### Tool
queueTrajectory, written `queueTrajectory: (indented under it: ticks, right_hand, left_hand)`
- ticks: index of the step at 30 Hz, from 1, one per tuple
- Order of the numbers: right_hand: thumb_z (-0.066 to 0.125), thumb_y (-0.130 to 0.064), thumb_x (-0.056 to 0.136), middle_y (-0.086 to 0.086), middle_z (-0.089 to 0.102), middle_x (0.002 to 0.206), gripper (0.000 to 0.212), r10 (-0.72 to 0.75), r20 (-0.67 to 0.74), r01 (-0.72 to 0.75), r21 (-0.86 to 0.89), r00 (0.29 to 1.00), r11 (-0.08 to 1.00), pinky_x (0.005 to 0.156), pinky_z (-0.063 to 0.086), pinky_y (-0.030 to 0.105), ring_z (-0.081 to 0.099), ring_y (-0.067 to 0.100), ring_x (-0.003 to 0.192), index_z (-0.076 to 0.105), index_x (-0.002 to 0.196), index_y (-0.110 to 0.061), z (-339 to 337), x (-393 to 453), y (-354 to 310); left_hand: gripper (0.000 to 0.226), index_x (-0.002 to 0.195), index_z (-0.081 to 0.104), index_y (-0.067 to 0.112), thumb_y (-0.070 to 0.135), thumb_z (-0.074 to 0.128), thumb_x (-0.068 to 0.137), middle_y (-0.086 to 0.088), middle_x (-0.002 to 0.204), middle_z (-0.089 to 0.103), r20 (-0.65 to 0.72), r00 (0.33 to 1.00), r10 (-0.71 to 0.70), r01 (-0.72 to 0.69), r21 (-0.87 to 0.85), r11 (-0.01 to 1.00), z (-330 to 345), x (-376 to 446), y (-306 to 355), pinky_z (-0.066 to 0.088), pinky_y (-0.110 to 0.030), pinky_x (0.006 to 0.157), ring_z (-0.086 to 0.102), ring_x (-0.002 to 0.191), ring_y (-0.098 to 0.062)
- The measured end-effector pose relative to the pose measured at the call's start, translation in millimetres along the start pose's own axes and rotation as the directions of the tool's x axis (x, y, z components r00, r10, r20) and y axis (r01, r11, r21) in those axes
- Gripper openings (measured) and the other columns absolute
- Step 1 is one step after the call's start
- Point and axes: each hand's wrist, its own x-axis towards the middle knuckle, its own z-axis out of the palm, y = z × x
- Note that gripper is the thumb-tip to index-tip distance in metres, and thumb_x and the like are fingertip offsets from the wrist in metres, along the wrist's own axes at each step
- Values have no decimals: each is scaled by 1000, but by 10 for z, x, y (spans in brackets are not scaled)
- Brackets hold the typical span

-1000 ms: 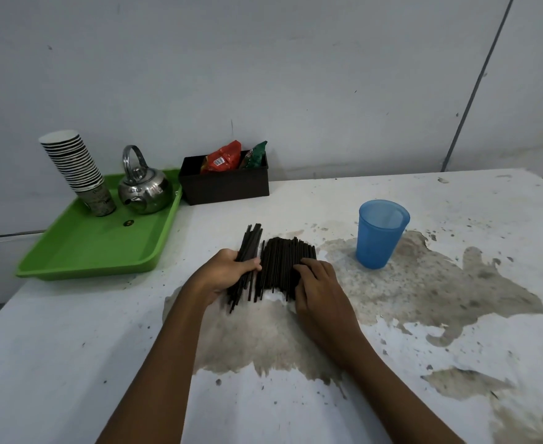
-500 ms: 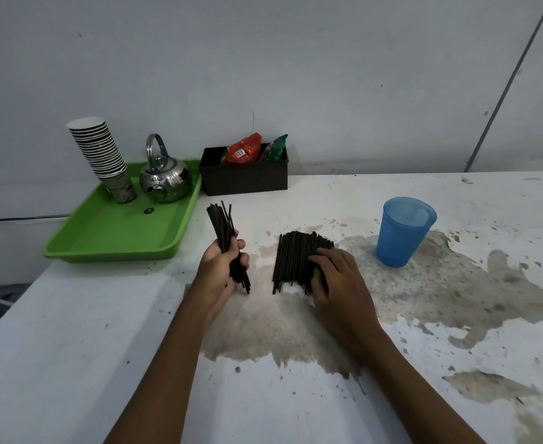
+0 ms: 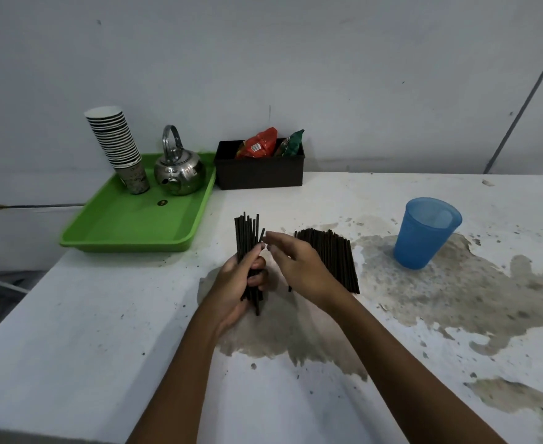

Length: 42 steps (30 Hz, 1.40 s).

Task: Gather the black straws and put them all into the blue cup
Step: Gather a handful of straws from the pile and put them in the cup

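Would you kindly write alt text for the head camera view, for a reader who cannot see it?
A person's left hand grips a bundle of black straws upright above a stained white table, while the open right hand reaches toward them. More loose straws lie flat beside an empty-looking blue cup.

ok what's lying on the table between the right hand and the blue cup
In the head view, a pile of black straws lies flat on the table between the right hand and the blue cup; past the pile, only stained tabletop.
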Motion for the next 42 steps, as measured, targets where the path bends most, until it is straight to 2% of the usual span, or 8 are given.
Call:
queueTrajectory:
  ticks: [4,9,16,24,30,32,38,42]
  right_hand:
    - [29,11,92,2,55,137,54,83,59,-92,177,995,980,108,37,25,48,10,129,50,137,-10,43,110,-126]
    - [32,7,90,0,56,138,54,82,60,-92,184,995,979,106,36,25,47,11,130,55,134,-13,35,169,-182]
    - [30,-5,93,-10,58,134,50,-52,-33,59,230,998,971,106,36,26,47,3,128,60,130,-23,-82,86,-252]
    - [34,-3,96,-8,55,139,50,-167,33,163,97,985,982,102,36,12,47,-15,119,53,137,-24,-33,-57,-339]
    - [34,-11,95,-8,30,157,55,-370,206,423,-404,906,811,120,12,29,17,2,145,34,149,-25,20,-74,-391]
    - [33,-13,93,-7,32,156,56,-377,222,438,-461,899,772,122,7,34,15,3,146,36,148,-23,22,-77,-397]
    - [36,-10,95,-5,34,155,56,-350,160,385,-386,923,839,120,19,36,13,2,146,34,149,-24,-36,-92,-406]
    - [40,-6,89,-11,32,156,59,-331,228,396,-382,916,835,119,21,42,8,-5,145,40,146,-23,5,-100,-344]
  left_hand:
    - [13,84,55,18,18,59,96,7,57,31,-10,1000,24,-23,73,997,15,-14,7,23,-27,53,27,48,-8]
    - [15,107,67,15,15,60,95,7,51,27,-97,995,17,-13,42,999,13,9,55,18,-29,50,24,40,-9]
    - [13,93,64,22,13,56,98,4,54,35,-181,844,505,-405,401,822,101,-47,186,33,-26,46,34,48,-14]
    - [23,82,66,33,23,54,100,-7,58,40,-86,919,385,-278,553,786,16,-7,-4,33,-24,47,37,49,-17]
    - [44,73,50,24,64,43,89,9,62,50,-25,926,376,-245,719,651,-38,47,-89,45,-9,59,55,57,7]
    - [32,75,50,27,52,47,94,7,67,55,-21,934,357,-226,737,637,-55,59,-89,45,-8,60,56,59,11]
    - [12,98,63,13,22,55,99,-23,85,66,9,941,337,-261,655,709,-36,1,-47,49,-32,65,62,73,-28]
    - [16,96,58,40,24,57,95,11,84,70,2,935,355,-265,670,693,-8,-15,-38,51,-22,71,65,77,-4]
